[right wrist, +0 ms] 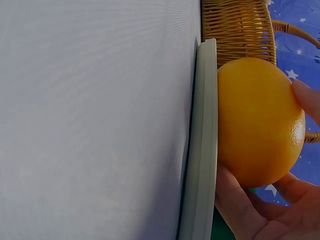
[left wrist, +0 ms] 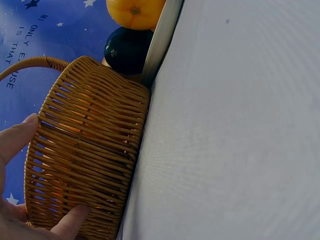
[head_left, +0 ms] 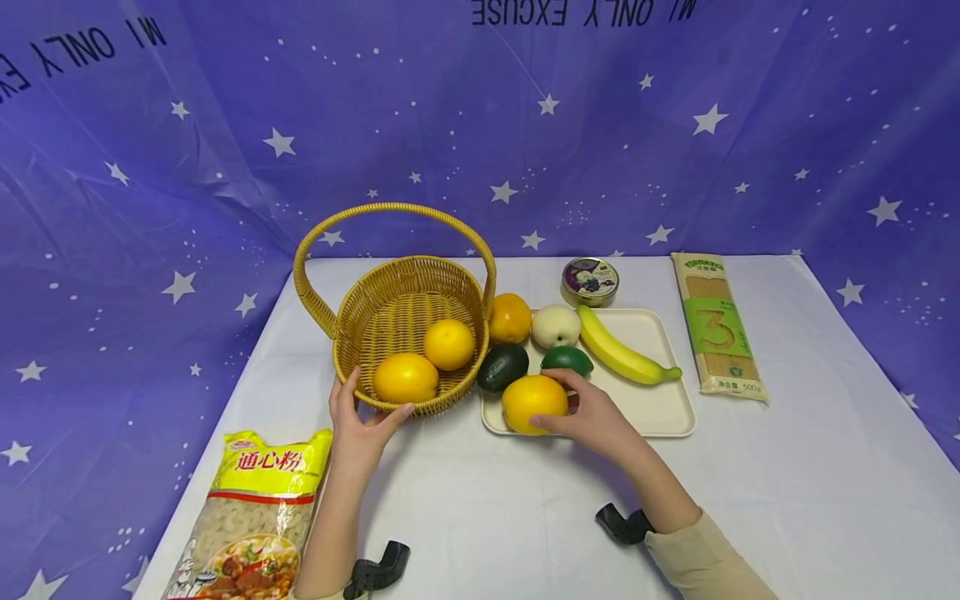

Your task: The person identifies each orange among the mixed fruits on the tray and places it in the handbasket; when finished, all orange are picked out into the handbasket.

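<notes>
In the head view, my left hand (head_left: 358, 429) holds the near left side of a wicker basket (head_left: 412, 312). Its thumb lies at the rim, and a finger (left wrist: 72, 222) presses the woven outer wall in the left wrist view. Inside the basket lie a yellow-orange oval fruit (head_left: 406, 378) and a rounder one (head_left: 449, 344). My right hand (head_left: 592, 417) grips a large orange (head_left: 534, 404) at the near left corner of a cream tray (head_left: 667, 417). Thumb and fingers reach around the orange (right wrist: 260, 122) in the right wrist view, low against the tray's edge.
Around the tray's left half are a dark avocado (head_left: 503, 367), another orange (head_left: 510, 317), a pale round fruit (head_left: 556, 326), a green fruit (head_left: 567, 361) and a banana (head_left: 626, 354). Behind stands a round tin (head_left: 590, 282). Noodles (head_left: 718, 325) lie right, bagged macaroni (head_left: 255, 508) left.
</notes>
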A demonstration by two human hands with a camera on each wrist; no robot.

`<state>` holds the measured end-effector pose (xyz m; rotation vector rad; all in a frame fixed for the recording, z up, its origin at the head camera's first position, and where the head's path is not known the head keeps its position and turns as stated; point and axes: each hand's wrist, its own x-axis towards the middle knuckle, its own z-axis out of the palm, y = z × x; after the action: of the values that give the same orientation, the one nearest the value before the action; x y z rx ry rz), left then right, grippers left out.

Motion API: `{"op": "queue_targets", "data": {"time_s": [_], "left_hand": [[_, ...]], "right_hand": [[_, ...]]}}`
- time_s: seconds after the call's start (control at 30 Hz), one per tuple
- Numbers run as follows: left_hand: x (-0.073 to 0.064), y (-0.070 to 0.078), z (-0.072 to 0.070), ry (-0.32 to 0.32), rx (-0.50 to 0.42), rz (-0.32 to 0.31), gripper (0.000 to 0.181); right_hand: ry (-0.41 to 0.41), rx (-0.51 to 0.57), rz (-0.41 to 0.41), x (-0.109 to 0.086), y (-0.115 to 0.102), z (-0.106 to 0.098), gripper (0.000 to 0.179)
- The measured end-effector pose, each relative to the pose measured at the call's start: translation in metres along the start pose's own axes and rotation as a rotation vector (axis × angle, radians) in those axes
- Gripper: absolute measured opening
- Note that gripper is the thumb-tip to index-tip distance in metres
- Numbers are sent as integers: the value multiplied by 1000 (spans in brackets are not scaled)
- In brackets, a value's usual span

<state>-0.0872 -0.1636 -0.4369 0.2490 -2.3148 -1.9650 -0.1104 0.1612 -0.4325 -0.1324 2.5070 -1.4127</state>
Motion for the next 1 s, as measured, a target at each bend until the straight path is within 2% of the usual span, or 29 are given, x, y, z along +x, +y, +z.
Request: {"op": "queue_targets", "data": {"time_s": [0.43,0.73,0.87,1.0], "left_hand": [[1,-1,0,11,13,-5,97],[0,-1,1,12,13,-1,97],[0,-1,1,10,21,-3,97],[0,0,1,6,19,-7,97]], "right_hand": [[24,-18,-6,-2,-2,-5,72],[37,91,-81,-1,-14,-15,70],[56,135,-131,2,-23,-18,71],[66,161,-149,7,-35,-18,70]]}}
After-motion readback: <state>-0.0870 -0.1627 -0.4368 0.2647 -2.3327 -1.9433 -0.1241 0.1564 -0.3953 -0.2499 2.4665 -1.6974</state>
